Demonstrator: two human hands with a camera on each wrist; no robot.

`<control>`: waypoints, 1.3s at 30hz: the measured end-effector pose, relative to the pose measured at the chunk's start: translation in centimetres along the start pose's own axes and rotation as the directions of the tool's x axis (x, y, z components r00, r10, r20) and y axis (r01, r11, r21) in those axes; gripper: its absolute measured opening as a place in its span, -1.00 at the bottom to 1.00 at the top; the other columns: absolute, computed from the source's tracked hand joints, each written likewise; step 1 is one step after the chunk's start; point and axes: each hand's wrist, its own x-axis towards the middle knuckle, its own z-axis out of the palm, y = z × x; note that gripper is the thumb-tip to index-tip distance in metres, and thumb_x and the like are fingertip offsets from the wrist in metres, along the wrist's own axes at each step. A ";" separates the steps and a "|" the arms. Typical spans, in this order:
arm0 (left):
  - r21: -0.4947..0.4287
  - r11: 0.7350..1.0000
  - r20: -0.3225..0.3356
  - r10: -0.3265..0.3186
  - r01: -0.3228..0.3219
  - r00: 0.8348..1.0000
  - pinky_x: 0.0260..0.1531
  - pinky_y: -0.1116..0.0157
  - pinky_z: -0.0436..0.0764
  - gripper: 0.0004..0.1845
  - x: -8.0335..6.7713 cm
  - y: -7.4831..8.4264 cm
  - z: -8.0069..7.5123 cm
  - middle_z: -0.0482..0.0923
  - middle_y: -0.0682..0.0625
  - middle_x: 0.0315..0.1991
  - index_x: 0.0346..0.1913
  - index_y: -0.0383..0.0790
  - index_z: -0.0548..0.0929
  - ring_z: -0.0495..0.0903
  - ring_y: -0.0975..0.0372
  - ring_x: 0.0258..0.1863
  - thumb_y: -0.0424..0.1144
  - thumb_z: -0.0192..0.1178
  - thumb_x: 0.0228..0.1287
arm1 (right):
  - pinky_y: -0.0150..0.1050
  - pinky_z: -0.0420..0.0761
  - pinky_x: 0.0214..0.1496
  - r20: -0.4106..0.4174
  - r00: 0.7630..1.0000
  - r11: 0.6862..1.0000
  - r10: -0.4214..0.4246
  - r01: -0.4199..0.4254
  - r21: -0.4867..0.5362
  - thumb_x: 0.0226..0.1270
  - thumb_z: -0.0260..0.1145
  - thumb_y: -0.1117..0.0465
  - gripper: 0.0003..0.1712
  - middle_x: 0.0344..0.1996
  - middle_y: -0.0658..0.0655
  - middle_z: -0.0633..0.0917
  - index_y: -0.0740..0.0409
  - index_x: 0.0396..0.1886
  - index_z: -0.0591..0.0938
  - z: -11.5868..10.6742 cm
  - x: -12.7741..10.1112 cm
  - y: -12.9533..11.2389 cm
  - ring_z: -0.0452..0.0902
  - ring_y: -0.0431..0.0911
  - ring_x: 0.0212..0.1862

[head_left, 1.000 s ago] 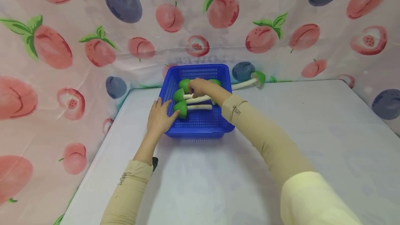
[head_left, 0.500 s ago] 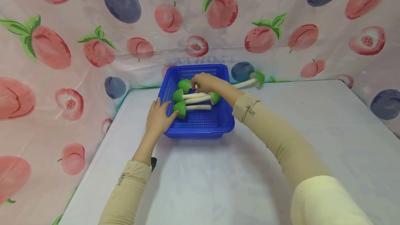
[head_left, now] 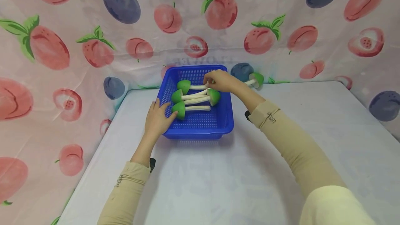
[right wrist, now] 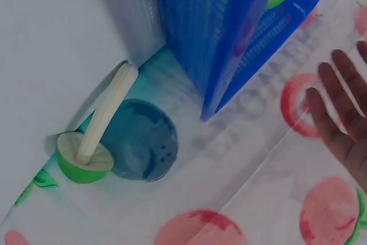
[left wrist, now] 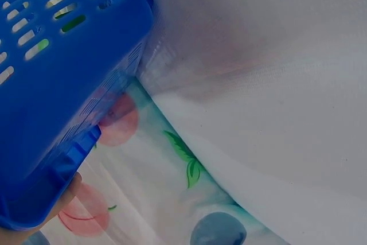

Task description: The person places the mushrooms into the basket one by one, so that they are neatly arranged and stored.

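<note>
Several toy mushrooms with green caps and white stems lie in a blue plastic basket (head_left: 200, 127), one mushroom (head_left: 183, 86) near its back. My left hand (head_left: 157, 118) holds the basket's left rim, its thumb inside beside the nearest mushroom's green cap (head_left: 178, 110). In the left wrist view only a little of that hand shows, against the rim. My right hand (head_left: 218, 80) hovers over the basket's back right corner and hides part of what lies there; a bit of green shows by its fingers. The right wrist view shows its fingers (right wrist: 338, 101) extended and holding nothing.
Another mushroom (head_left: 257, 80) lies on the white table (head_left: 281, 121) right of the basket, against the back; my right forearm covers part of its stem. A fruit-print cloth (head_left: 218, 37) hangs behind and at the sides.
My right hand has moved right from the middle of the basket to its back right corner, uncovering mushroom stems and a cap. The left hand has stayed at the rim.
</note>
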 end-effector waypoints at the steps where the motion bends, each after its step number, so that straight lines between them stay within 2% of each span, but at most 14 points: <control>1: -0.001 1.000 -0.001 -0.001 0.001 1.000 0.39 -0.16 0.02 -0.36 0.0 0.0 0.0 -0.06 -0.42 0.44 0.33 -0.22 0.36 -0.09 -0.26 0.44 0.11 0.03 0.32 | -0.03 0.56 0.06 -0.020 1.000 1.000 -0.002 0.002 0.012 0.36 0.15 0.31 -0.77 -0.13 0.28 0.68 0.28 -0.05 0.60 -0.2 -0.2 0.2 0.58 0.11 -0.04; 6: -0.003 1.000 0.000 -0.007 0.007 1.000 0.39 -0.15 0.01 -0.36 0.1 -0.1 0.0 -0.06 -0.41 0.44 0.33 -0.21 0.36 -0.09 -0.25 0.44 0.11 0.03 0.32 | 0.00 0.52 0.13 -0.124 0.992 0.999 0.012 -0.008 0.036 0.34 0.15 0.33 -0.75 -0.10 0.31 0.66 0.33 -0.04 0.58 -0.7 -1.1 1.8 0.56 0.13 0.01; 11: -0.003 1.000 -0.004 -0.007 0.007 1.000 0.40 -0.14 0.01 -0.36 0.1 -0.1 0.0 -0.05 -0.41 0.44 0.32 -0.21 0.37 -0.08 -0.25 0.44 0.12 0.03 0.32 | 0.04 0.50 0.11 -0.217 0.974 0.997 0.068 -0.060 0.041 0.35 0.15 0.32 -0.74 -0.12 0.34 0.65 0.36 -0.05 0.58 -0.5 -2.0 3.7 0.53 0.17 0.00; 16: -0.009 1.000 -0.011 0.002 -0.002 1.000 0.38 -0.16 0.04 -0.37 0.0 -0.2 0.0 -0.02 -0.42 0.43 0.31 -0.22 0.39 -0.05 -0.26 0.43 0.11 0.05 0.31 | 0.09 0.48 0.13 -0.322 0.935 0.988 0.149 -0.129 0.083 0.35 0.12 0.31 -0.68 -0.05 0.39 0.62 0.36 0.04 0.53 -0.1 -3.0 5.8 0.51 0.23 0.05; 19: -0.009 1.000 -0.019 0.012 -0.012 1.000 0.37 -0.17 0.07 -0.37 0.0 -0.3 0.0 -0.01 -0.43 0.42 0.31 -0.23 0.39 -0.03 -0.27 0.43 0.11 0.05 0.31 | 0.11 0.45 0.16 -0.364 0.915 0.985 0.172 -0.159 0.066 0.32 0.12 0.34 -0.65 -0.01 0.43 0.58 0.40 0.07 0.49 0.2 -3.5 7.3 0.48 0.25 0.08; 24: -0.012 1.000 -0.025 0.007 -0.007 1.000 0.38 -0.15 0.07 -0.37 0.1 -0.3 0.2 0.00 -0.42 0.43 0.31 -0.22 0.39 -0.03 -0.25 0.43 0.12 0.05 0.31 | 0.13 0.41 0.21 -0.360 0.909 0.975 0.211 -0.224 0.004 0.29 0.15 0.34 -0.60 0.05 0.46 0.53 0.44 0.10 0.47 0.8 -4.5 9.6 0.42 0.28 0.14; 32: -0.024 1.000 -0.020 0.011 -0.012 1.000 0.37 -0.17 0.07 -0.37 0.0 -0.1 0.3 -0.02 -0.42 0.43 0.31 -0.21 0.39 -0.04 -0.26 0.43 0.12 0.04 0.31 | 0.24 0.42 0.11 -0.419 0.849 0.937 0.321 -0.351 0.006 0.24 0.20 0.33 -0.52 0.10 0.50 0.43 0.41 0.15 0.42 2.8 -6.0 12.4 0.38 0.41 0.09; 36: -0.014 1.000 -0.018 0.001 -0.001 1.000 0.37 -0.16 0.07 -0.37 -0.1 -0.3 0.1 -0.02 -0.41 0.43 0.31 -0.22 0.39 -0.04 -0.26 0.43 0.11 0.05 0.31 | 0.28 0.38 0.16 -0.381 0.844 0.916 0.377 -0.400 0.019 0.23 0.17 0.35 -0.43 0.20 0.53 0.32 0.44 0.24 0.30 3.8 -5.9 14.1 0.31 0.46 0.14; 39: -0.018 1.000 -0.019 0.004 -0.005 1.000 0.38 -0.15 0.06 -0.37 0.1 -0.3 0.1 -0.01 -0.42 0.43 0.31 -0.22 0.38 -0.05 -0.26 0.43 0.11 0.04 0.31 | 0.31 0.28 0.26 -0.303 0.848 0.894 0.434 -0.446 0.034 0.28 0.09 0.37 -0.36 0.31 0.53 0.19 0.45 0.33 0.16 3.8 -5.8 15.2 0.16 0.45 0.28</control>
